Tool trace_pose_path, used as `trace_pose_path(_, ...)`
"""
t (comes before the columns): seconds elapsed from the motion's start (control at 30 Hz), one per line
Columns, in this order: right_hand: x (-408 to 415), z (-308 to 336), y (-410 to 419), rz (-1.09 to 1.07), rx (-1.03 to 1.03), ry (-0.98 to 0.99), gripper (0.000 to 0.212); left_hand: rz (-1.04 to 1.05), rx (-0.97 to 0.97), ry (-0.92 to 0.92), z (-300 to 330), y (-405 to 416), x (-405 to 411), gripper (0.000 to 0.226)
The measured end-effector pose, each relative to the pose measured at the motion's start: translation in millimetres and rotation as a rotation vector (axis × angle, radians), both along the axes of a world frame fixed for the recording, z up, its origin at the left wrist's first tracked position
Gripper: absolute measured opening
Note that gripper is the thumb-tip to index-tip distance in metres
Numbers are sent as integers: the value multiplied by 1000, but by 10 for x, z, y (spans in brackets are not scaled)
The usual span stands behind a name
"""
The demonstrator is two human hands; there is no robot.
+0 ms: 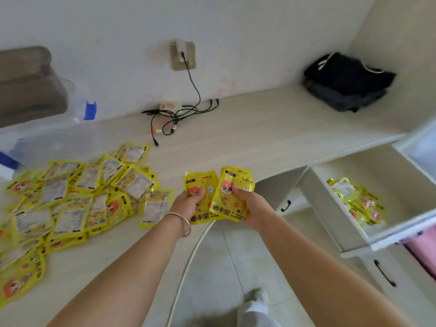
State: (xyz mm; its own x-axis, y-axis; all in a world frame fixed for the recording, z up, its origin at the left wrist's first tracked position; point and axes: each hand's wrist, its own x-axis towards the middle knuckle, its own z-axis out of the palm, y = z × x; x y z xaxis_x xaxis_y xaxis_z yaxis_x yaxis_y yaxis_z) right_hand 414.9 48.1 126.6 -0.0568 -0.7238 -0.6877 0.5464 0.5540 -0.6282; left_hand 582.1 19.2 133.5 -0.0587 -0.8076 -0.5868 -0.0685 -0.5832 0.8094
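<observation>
head | L hand (188, 204) holds packet (208, 182) | R hand (252, 204) prob. 2 packets (230, 204)

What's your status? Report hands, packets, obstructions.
Left hand grips yellow packet. Right hand grips second packet. Open drawer to the right, path looks unobstructed.

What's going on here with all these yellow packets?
A person seems to be sorting yellow hand-warmer packets. The left hand grips one packet and the right hand grips a second packet, both held over the desk edge. A big loose pile lies on the desk to the left, and more packets sit in the open drawer on the right.
</observation>
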Motion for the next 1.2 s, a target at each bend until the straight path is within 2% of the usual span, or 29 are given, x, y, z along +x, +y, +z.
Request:
trace_pose_path(0.13,-810,-29,238,-187,32,72,41,-193,16,33,100,-6,-986,9)
trace_pose_path(0.3,-1858,-16,606,-379,7,24,32,-388,21,32,140,85,-2230,9)
trace_pose_path(0.43,-2658,-28,889,-537,57,86,46,-497,25,3,60,161,-3128,34)
trace_pose_path(0.57,-3222,-55,1115,-618,101,116,41,-559,79,30,12,292,-3840,19)
trace_pose_path(0.67,-3523,-111,1162,-656,128,114,37,-606,107,33,-69,281,-4231,21)
trace_pose_path(0.7,-3600,-138,1141,-659,147,132,41,-628,106,12,-102,246,-4344,21)
trace_pose_path(0.83,-3971,-514,948,-702,206,164,80,-716,113,-40,-236,-11,-4796,14)
trace_pose_path(0.87,-4046,-598,879,-706,220,147,82,-744,123,-51,-280,-96,-4905,14)
trace_pose_path(0.97,-4233,-743,679,-770,254,127,57,-847,124,-118,-447,-377,-5200,13)
trace_pose_path(1.0,-4287,-789,619,-793,272,112,57,-878,129,-142,-504,-470,-5293,11)
trace_pose_path(1.07,-4413,-956,515,-870,291,77,70,-933,154,-176,-630,-644,-5470,11)
trace_pose_path(1.13,-4517,-1046,427,-904,320,48,77,-986,182,-195,-765,-776,-5648,18)
trace_pose_path(1.2,-4610,-1101,358,-949,359,37,54,-1018,226,-201,-903,-858,-5806,24)
